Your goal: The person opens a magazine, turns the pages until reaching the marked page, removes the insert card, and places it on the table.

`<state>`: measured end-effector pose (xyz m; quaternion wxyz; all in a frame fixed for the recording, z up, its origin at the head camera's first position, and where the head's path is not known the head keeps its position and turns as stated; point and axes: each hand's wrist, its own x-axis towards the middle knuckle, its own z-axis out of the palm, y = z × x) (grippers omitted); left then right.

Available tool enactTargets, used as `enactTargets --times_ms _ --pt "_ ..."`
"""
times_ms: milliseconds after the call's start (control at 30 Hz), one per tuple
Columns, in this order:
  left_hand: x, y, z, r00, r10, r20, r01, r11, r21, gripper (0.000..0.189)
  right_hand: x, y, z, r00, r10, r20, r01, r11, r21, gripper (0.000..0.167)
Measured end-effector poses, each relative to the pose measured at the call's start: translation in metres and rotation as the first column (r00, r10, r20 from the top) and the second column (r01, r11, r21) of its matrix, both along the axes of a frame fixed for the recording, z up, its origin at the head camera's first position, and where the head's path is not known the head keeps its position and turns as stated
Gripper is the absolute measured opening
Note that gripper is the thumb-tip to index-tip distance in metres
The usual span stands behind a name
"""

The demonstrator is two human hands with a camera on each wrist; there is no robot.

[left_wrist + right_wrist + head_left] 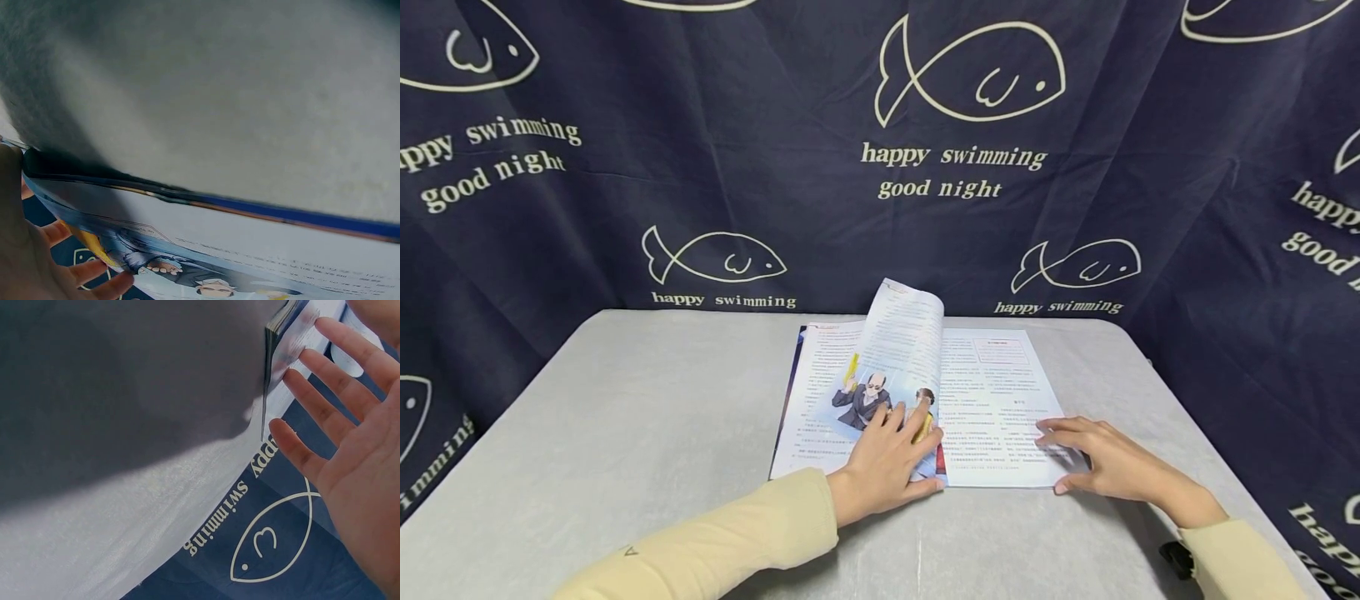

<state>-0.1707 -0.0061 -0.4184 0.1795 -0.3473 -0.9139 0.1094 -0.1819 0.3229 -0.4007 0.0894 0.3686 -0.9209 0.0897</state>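
An open magazine (1000,400) lies on the grey table, with printed text on both sides. One illustrated page (898,333) curves up near the spine and leans over the left side, showing a cartoon of a bald figure in a dark suit. My left hand (887,458) rests on the lower part of this page, fingers spread and straight, thumb by the bottom edge at the spine. At the right edge of the magazine is my right hand (1105,458), its fingertips at the page's lower right corner. In the right wrist view its fingers (331,381) are extended beside the magazine's edge.
The grey table (647,400) extends on both sides of the magazine. Behind it hangs a dark blue curtain (820,167) printed with fish outlines and words. A small black object (1177,558) shows at the right sleeve's cuff.
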Motion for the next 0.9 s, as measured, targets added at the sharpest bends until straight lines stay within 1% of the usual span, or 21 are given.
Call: enactTargets --times_ms 167,300,433,533,667,900 --pt "-0.0003 0.0001 0.0005 1.000 -0.025 0.007 0.025 0.999 -0.020 0.068 0.0006 0.0008 0.0016 1.000 0.020 0.009 -0.020 1.000 -0.001 0.049" --pt "-0.0008 0.0001 0.0004 0.999 -0.048 0.006 0.048 0.999 -0.025 0.068 0.0005 0.0014 0.0018 0.999 0.030 -0.012 -0.030 1.000 -0.005 0.042" --pt "-0.0005 0.0004 0.0008 0.998 -0.067 0.011 0.067 0.998 -0.012 0.064 0.0002 0.0005 0.0014 0.998 0.038 -0.041 -0.039 0.999 -0.030 0.036" --pt "0.0002 0.0002 0.0007 0.998 -0.068 0.019 0.068 0.998 -0.009 0.062 0.0000 -0.0003 0.0009 0.998 0.037 -0.059 -0.039 0.998 -0.046 0.034" --pt "0.0013 -0.0001 0.0006 0.998 -0.054 0.023 0.054 0.998 -0.026 0.060 -0.0008 -0.0001 -0.0002 0.997 0.034 -0.076 -0.038 0.998 -0.053 0.034" --pt "0.0020 0.0005 -0.0004 0.999 -0.044 0.016 0.044 0.998 -0.035 0.060 -0.0043 0.0013 -0.0012 0.991 0.086 -0.099 -0.094 0.992 -0.086 0.037"
